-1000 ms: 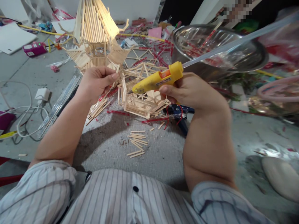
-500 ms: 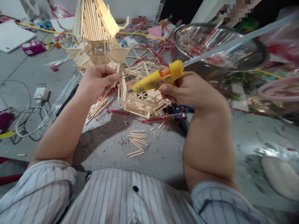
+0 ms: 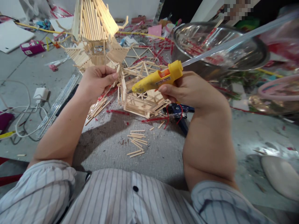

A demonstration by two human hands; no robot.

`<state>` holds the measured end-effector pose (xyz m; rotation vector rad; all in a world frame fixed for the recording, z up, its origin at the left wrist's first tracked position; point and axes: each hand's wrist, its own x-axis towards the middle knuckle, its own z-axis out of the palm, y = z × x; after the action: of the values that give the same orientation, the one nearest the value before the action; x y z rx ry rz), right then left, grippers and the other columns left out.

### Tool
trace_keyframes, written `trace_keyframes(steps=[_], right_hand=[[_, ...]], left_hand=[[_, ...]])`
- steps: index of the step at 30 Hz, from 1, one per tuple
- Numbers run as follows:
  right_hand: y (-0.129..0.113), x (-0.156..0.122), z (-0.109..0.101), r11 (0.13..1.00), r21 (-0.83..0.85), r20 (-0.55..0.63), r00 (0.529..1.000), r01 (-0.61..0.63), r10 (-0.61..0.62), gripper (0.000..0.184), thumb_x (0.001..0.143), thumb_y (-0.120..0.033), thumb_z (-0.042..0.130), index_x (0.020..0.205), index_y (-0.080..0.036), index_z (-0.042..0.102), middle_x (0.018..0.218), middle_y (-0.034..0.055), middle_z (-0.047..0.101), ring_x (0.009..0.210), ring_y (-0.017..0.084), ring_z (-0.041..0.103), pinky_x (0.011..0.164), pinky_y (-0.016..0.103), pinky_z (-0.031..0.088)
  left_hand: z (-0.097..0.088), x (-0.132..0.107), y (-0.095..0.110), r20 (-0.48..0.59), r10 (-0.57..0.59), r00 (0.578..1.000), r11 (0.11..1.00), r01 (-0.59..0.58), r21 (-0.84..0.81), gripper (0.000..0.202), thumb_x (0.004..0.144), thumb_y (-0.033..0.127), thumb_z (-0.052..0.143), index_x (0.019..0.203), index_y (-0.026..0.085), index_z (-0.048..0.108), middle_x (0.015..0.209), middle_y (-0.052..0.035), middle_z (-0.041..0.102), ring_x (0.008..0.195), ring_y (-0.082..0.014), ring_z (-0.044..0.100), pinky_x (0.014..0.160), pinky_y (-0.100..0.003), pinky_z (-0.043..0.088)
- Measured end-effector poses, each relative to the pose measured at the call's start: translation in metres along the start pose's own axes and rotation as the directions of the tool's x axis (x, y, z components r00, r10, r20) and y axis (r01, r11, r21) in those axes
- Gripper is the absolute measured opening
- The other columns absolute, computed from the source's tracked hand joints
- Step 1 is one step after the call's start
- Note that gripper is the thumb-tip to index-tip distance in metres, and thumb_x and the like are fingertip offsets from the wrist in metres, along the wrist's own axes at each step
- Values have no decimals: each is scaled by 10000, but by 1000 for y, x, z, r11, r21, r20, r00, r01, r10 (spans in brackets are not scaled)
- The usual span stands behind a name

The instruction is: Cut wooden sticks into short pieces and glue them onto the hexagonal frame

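Observation:
My right hand (image 3: 191,91) is closed round a yellow glue gun (image 3: 157,80) with a clear glue stick (image 3: 233,40) trailing up to the right. Its nozzle points left at a small open frame built of wooden sticks (image 3: 142,93) on the grey mat. My left hand (image 3: 97,81) is pinched on a thin wooden stick (image 3: 116,74), held upright against the left side of that frame. Behind stands a taller stick tower with a steep roof (image 3: 94,28). Several loose cut sticks (image 3: 137,143) lie on the mat in front of me.
A large metal bowl (image 3: 217,46) stands at the back right. Blue-handled pliers (image 3: 178,113) lie right of the frame. Red scraps and sticks litter the floor behind. A white charger and cables (image 3: 39,96) lie at the left, a pink box (image 3: 31,48) far left.
The glue gun's nozzle has dipped slightly and edged left toward the stick held by my left hand. My left hand has hardly moved.

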<state>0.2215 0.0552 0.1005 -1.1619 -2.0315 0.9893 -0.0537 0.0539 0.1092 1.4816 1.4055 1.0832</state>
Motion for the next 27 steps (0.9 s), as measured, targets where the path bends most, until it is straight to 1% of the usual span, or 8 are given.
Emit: trace_keyframes(steps=[3,8,12,16,19,22,27], right_hand=[[-3,0,0,999,-33,1,1000,14,-13,518,834,-638,689,603,-194,554,514,-24,440,481,78,397,436,226,266],[-6,2,2,992,-117,-15,999,-47,46,600,802,-684,694,536,-191,480,484,-22,403,461,68,338,429,241,229],[-6,1,2,996,-88,-4,1000,-11,11,587,809,-674,697,554,-190,485,492,-28,399,466,62,332,430,238,231],[-3,0,0,997,-63,6,999,33,-33,570,837,-650,680,562,-189,488,510,-23,388,481,69,342,444,248,235],[-3,0,-1,998,-61,5,999,34,-34,556,853,-628,677,566,-188,493,516,-19,395,486,73,344,451,255,242],[-6,0,-1,997,-74,17,999,30,-29,563,854,-618,682,551,-186,484,502,-18,402,475,68,337,444,253,243],[-8,-1,-2,997,-44,10,998,64,-63,551,849,-634,677,579,-188,499,512,-23,394,497,74,402,440,224,266]], left_hand=[[0,0,0,4,-7,1000,1000,7,3,136,853,167,669,733,177,604,507,72,430,397,-37,342,410,-202,225],[-1,0,-2,25,3,1000,1000,-3,8,149,877,167,669,749,176,593,500,77,414,422,-37,335,416,-213,207],[-1,-1,-1,55,4,998,1000,-5,13,168,900,181,681,765,176,581,489,82,409,436,-34,315,421,-216,202],[0,-2,2,27,-5,1000,1000,6,-26,171,875,137,678,729,174,596,483,73,429,402,-35,323,407,-222,201],[1,-2,2,13,-10,1000,999,10,-44,173,856,104,656,702,168,611,478,68,435,380,-37,335,394,-215,193],[1,-1,2,13,-3,1000,999,4,-49,168,843,106,661,692,165,616,479,69,437,373,-32,342,388,-201,198],[0,-1,1,15,2,1000,999,-1,-40,144,847,125,662,712,163,631,475,69,436,369,-29,342,375,-186,196]])
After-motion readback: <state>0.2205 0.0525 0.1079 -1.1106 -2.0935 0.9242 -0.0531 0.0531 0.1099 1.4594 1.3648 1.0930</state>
